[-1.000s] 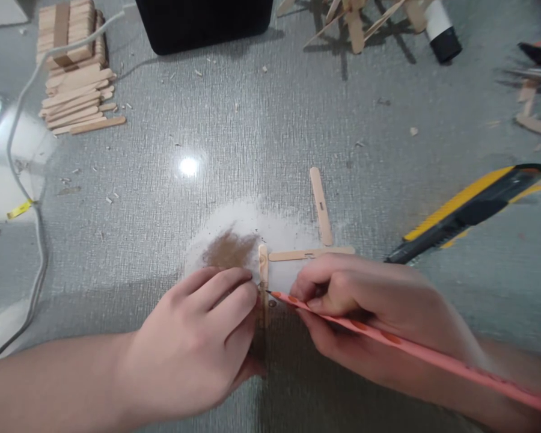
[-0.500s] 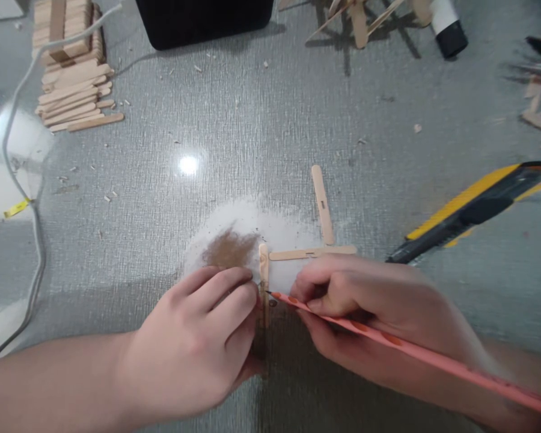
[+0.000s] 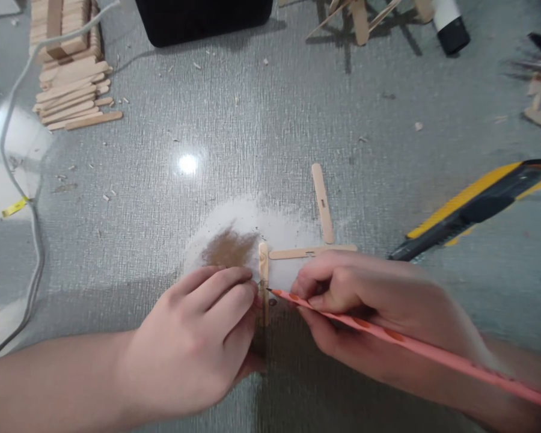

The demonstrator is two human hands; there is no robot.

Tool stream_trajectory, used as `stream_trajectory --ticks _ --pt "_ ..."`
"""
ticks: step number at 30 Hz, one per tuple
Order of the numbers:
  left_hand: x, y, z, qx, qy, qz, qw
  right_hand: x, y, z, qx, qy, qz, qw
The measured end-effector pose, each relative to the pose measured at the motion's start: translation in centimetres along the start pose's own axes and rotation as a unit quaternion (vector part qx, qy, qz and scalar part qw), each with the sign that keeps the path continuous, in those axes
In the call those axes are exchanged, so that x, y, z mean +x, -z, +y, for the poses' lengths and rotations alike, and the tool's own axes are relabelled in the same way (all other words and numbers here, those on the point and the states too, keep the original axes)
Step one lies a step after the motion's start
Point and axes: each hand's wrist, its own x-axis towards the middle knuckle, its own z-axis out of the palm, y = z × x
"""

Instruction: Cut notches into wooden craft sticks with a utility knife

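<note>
My right hand is closed around a pink pencil with orange spots. The pencil's dark tip rests at the right edge of an upright-lying craft stick. My left hand has its fingers bent and pressed together at that stick's left side, gripping it. Its fingertips and the stick's lower part are partly hidden. A second craft stick with a small marked notch lies crosswise just above my right hand. Farther up, a third notched craft stick lies nearly lengthwise.
A yellow and black utility knife lies right of my right hand. Stacked craft sticks and a white cable are at left. A black object stands at the back. Brown dust lies on a white patch of the table.
The pencil tip has shifted very slightly up along the craft stick's edge. Both hands keep their grips, and the view has moved slightly.
</note>
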Motion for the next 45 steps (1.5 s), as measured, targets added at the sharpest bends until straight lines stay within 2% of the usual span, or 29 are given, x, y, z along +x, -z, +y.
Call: stream_trajectory --ticks 45 --pt "-0.06 0.0 -0.17 -0.008 0.003 0.01 1.0 0.05 0.11 -0.06 0.0 0.0 -0.024 1.0"
